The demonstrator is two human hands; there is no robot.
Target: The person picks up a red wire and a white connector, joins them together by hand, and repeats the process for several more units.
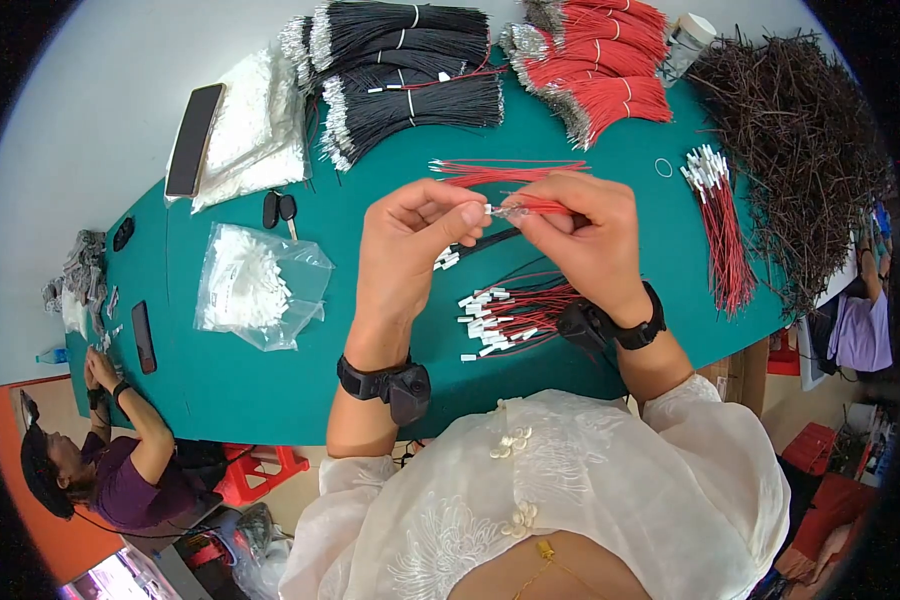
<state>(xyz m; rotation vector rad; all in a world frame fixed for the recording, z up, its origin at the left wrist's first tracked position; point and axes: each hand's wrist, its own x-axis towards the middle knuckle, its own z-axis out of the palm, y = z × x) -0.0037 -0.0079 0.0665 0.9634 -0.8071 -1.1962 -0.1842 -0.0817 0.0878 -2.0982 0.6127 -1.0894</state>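
- Left hand: pinched the white connector.
- Right hand: gripped red wires just right of the connector.
- White-ended wires: lay on the desk, on the connector's near side.

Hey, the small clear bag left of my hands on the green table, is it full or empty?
Partly full: white pieces show through the clear bag, while its right side lies slack.
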